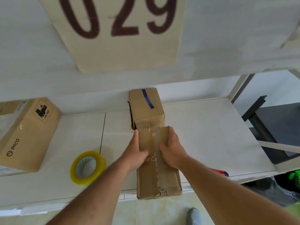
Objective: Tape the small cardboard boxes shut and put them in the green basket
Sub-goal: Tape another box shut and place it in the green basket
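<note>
**Cardboard box gripped from both sides at the tabletop edge**

Cardboard box, long and narrow, is held lengthwise away from the person, its near end overhanging the front edge of the white tabletop. It is gripped by both hands: the left hand is wrapped over the left edge with the thumb along the side, and the right hand is clasped over the right edge, fingers curled onto the top face. Both forearms are stretched forward from the lower corners. Clear tape is seen along the top seam, over faint printing that cannot be read.

A second box with a blue tape strip is touched by the far end of the held box. At the left, a larger carton is marked "PICO" and "UN 3481". A roll of yellowish tape is lying just left of the left forearm. Above, a card is lettered "029".
</note>
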`<act>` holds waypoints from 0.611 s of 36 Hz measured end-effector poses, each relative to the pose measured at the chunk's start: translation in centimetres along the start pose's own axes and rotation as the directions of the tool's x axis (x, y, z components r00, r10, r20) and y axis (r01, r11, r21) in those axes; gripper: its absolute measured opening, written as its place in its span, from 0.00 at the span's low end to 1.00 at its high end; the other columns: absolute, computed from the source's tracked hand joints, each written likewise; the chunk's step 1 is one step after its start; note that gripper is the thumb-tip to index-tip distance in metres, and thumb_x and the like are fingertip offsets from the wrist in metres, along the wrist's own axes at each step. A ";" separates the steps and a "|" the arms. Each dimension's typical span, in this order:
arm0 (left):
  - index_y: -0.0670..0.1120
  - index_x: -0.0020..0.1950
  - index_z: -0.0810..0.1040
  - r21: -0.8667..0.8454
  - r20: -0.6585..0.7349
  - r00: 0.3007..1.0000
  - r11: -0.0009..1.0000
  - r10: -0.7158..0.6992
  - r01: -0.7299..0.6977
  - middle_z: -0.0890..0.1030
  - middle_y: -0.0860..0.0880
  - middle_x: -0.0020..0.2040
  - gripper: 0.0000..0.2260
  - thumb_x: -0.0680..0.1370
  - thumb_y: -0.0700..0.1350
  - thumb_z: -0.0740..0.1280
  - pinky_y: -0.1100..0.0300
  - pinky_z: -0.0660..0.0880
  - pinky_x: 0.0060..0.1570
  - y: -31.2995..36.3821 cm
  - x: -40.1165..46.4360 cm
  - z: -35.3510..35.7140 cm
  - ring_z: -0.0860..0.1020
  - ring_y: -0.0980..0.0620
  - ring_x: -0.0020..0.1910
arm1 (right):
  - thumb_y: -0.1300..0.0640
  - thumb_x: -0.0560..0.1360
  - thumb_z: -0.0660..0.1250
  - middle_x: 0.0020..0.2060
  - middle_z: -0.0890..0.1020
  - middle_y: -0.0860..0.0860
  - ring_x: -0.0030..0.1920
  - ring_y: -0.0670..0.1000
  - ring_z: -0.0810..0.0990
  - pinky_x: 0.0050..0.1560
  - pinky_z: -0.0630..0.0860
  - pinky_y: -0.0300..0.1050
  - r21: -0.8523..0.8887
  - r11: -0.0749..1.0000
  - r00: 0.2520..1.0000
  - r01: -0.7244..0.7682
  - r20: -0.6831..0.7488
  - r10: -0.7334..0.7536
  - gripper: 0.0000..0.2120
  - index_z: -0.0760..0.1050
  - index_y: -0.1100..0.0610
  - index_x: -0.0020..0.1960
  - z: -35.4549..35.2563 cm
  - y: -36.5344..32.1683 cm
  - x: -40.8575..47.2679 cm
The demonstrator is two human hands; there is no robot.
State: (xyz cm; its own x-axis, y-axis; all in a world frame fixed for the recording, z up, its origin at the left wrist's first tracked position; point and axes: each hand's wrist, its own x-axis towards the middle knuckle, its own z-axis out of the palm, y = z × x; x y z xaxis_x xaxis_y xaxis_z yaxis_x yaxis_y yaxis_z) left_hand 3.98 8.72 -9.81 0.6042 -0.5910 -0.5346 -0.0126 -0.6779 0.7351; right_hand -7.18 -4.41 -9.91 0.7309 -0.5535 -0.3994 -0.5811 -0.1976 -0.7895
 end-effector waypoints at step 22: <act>0.47 0.77 0.65 0.476 -0.371 0.926 0.870 0.068 0.127 0.71 0.44 0.74 0.26 0.80 0.47 0.66 0.51 0.70 0.68 -5.8 -6.4 -4.2 0.70 0.44 0.72 | 0.55 0.84 0.62 0.65 0.74 0.42 0.45 0.40 0.74 0.34 0.70 0.29 -0.186 0.982 0.994 0.032 0.104 -0.012 0.29 0.56 0.44 0.80 -4.8 -4.7 -7.6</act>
State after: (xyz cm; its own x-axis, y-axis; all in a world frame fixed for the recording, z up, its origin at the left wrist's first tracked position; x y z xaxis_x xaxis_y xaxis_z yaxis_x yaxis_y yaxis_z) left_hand 3.52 18.28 -8.95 0.8541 -0.4314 -0.2904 -0.3139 -0.8729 0.3735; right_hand -11.74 -3.19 -0.95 0.7714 -0.4634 -0.4360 -0.6139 -0.3618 -0.7016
